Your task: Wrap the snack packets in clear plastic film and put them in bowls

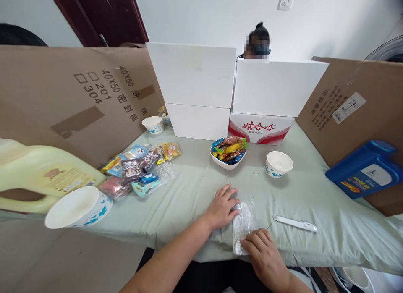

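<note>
Apparently mid-flattening: left hand (222, 207) and right hand (262, 249) spread open, pressing clear plastic bag (242, 226) onto cloth-covered table (195, 188), grasping nothing; next, probably smoothing with even pressure.

A clear plastic bag (242, 226) lies flat on the table (315, 192) between the left hand (222, 209) and the right hand (264, 253). A sealing clip (295, 223) lies just right of it; a bowl of snacks (228, 155) stands behind, an empty bowl (278, 163) to its right.
</note>
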`<state>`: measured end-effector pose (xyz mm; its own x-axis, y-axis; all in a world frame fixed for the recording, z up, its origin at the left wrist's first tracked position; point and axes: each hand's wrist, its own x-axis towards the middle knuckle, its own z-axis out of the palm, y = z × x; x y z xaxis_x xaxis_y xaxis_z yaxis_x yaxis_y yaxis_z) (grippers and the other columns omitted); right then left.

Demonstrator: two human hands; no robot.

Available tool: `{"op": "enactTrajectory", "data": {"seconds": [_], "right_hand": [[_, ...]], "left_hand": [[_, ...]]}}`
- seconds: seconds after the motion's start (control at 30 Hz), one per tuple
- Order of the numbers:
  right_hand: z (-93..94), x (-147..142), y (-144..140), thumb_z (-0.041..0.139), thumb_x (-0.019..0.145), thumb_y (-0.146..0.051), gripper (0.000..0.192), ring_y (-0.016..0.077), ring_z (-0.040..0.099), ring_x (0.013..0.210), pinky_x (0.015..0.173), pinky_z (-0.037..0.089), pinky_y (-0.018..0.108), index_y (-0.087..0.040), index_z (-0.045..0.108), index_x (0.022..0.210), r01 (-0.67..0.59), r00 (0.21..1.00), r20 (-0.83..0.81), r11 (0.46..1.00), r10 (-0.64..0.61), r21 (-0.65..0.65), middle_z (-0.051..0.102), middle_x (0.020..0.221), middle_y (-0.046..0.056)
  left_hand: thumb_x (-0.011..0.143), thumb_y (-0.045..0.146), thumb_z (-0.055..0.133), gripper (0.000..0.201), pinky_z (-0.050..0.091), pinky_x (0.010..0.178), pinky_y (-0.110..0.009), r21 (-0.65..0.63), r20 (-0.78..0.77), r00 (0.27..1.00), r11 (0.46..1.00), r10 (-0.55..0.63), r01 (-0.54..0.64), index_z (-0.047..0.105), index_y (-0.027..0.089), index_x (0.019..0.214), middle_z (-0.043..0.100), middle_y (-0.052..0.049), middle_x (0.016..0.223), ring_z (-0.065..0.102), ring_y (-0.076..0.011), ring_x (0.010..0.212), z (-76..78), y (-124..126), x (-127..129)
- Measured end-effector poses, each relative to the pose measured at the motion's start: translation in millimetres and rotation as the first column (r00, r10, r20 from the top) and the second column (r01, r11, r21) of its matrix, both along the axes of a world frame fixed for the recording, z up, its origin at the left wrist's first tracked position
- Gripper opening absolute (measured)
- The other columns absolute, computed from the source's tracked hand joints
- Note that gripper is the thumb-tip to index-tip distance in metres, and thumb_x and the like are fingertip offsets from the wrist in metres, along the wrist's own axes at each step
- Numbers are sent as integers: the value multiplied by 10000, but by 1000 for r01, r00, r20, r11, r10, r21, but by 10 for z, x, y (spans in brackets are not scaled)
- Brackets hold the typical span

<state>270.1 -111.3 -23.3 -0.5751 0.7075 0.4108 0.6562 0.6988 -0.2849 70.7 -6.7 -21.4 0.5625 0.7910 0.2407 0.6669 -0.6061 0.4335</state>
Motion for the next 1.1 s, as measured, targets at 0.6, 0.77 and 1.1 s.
{"op": "enactTrajectory", "data": {"seconds": [0.6,0.77,1.1], "right_hand": [[-62,-251,764,394,964,-221,189,182,620,735,610,369,268,-197,581,947,449,884,198,887,-423,-112,630,847,46],[-73,-269,738,392,964,-197,186,164,596,729,623,366,263,-213,576,991,450,878,222,890,-425,-74,616,830,33],[8,-21,711,420,901,-130,286,340,400,1277,1013,326,563,-148,574,1142,562,820,0,806,-572,185,554,1250,179]], "left_hand": [[763,118,526,459,325,1081,-475,50,115,993,998,-27,21,542,172,1218,547,-92,1297,357,-275,1311,22,14,-14],[822,200,537,113,391,988,-403,193,149,953,953,-263,233,648,202,844,657,-50,1010,494,-239,1128,39,-51,20],[746,213,634,56,413,854,-370,53,16,988,987,-155,154,598,187,780,585,-60,937,506,-235,959,42,-9,86]]}}
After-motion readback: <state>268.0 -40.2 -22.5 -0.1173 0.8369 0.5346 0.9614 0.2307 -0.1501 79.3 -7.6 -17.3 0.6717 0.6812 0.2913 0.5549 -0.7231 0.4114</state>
